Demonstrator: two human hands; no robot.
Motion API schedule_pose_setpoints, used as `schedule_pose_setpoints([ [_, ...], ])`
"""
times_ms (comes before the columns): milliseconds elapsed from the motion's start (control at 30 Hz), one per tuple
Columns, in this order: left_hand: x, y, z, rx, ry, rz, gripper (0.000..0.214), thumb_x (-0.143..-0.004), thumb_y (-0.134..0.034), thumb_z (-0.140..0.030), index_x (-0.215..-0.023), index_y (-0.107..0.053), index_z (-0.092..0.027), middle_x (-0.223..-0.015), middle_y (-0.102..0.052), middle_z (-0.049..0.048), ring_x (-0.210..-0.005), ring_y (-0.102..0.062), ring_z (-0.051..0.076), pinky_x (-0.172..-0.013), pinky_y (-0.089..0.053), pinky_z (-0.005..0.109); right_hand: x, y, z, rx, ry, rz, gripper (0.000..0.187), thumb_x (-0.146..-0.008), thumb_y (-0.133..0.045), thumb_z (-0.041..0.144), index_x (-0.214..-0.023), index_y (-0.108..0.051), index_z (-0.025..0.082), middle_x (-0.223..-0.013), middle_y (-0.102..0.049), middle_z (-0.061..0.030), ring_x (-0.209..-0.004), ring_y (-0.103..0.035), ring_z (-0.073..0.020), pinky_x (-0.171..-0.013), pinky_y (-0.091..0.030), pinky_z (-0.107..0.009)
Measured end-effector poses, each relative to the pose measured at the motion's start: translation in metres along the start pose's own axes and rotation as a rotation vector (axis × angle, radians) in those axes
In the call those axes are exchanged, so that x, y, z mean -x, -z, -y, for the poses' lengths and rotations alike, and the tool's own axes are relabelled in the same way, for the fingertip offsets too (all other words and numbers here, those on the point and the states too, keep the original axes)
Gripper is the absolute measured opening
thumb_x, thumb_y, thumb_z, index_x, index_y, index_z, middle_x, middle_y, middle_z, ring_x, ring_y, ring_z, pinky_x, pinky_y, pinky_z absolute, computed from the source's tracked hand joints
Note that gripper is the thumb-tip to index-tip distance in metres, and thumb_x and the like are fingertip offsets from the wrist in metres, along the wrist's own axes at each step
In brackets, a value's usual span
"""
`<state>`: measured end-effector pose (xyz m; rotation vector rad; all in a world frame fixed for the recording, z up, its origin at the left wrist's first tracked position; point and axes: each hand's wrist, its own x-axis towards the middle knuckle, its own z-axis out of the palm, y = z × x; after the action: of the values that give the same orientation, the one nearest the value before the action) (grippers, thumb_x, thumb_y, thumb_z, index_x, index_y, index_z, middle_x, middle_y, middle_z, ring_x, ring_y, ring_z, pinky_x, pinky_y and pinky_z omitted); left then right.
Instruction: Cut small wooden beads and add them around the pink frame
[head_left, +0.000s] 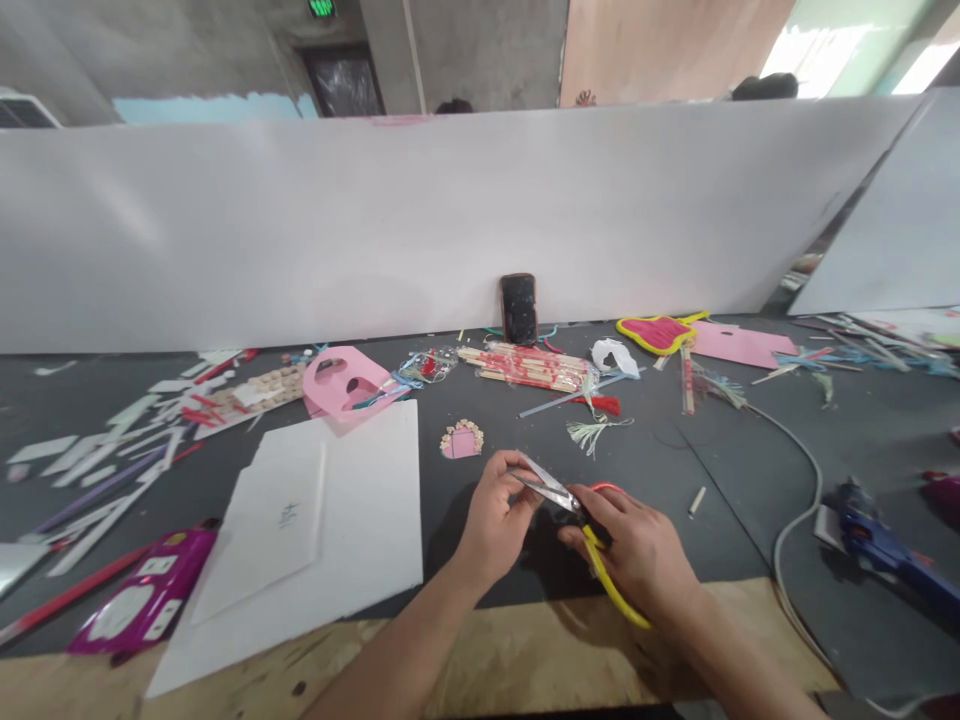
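My right hand point(637, 555) grips a pair of scissors point(570, 510) with yellow and red handles, the metal blades pointing up and left and slightly apart. My left hand point(499, 515) is closed in a pinch at the blade tips; whatever it pinches is too small to make out. Both hands hover over the dark table mat point(675, 470) near the front. A small pink piece edged with beads point(462, 440) lies just beyond my left hand.
White paper sheets point(322, 520) lie left of my hands, with a magenta packet point(142, 600) and paper strips point(97, 460) farther left. A phone point(518, 308) leans on the white partition point(450, 220). Wooden sticks point(525, 367), pink cutouts point(345, 382), tassels and a blue glue gun point(877, 545) with its cord lie around.
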<state>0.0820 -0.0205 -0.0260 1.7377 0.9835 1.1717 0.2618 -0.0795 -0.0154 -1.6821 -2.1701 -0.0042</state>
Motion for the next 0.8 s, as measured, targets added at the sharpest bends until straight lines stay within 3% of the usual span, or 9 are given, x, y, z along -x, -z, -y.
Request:
schedule_pose_setpoints([
  [300, -0.0009, 0.0007, -0.0032, 0.075, 0.028, -0.045, 0.003, -0.078, -0.064, -0.019, -0.078, -0.066, -0.019, -0.097, -0.056, 0.0043, -0.094, -0.058, 0.018, -0.088, -0.045, 0.032, -0.0021, -0.0011, 0.0001, -0.049, -0.001, -0.024, 0.035, -0.089, -0.048, 0.045, -0.114, -0.057, 0.023, -0.095, -0.066, -0.0082, -0.084, -0.064, -0.0212, -0.068, -0.050, -0.029],
  [700, -0.0006, 0.0016, -0.0005, 0.142, 0.026, -0.050, 0.012, -0.074, -0.063, -0.010, -0.076, -0.069, -0.020, -0.097, -0.056, 0.0047, -0.092, -0.058, 0.018, -0.079, -0.050, 0.028, -0.0034, 0.0021, 0.0061, -0.044, 0.032, 0.016, 0.049, -0.080, -0.058, 0.053, -0.116, -0.052, 0.021, -0.097, -0.059, -0.0102, -0.089, -0.059, -0.0254, -0.073, -0.050, -0.035],
  [800, -0.0006, 0.0028, -0.0010, 0.125, 0.015, -0.044, 0.014, -0.072, -0.063, -0.008, -0.076, -0.069, -0.020, -0.097, -0.058, 0.0050, -0.096, -0.058, 0.019, -0.084, -0.048, 0.030, -0.0031, 0.0015, 0.0047, -0.050, 0.049, 0.000, 0.049, -0.080, -0.058, 0.053, -0.116, -0.052, 0.020, -0.097, -0.060, -0.0105, -0.090, -0.059, -0.0256, -0.075, -0.050, -0.036],
])
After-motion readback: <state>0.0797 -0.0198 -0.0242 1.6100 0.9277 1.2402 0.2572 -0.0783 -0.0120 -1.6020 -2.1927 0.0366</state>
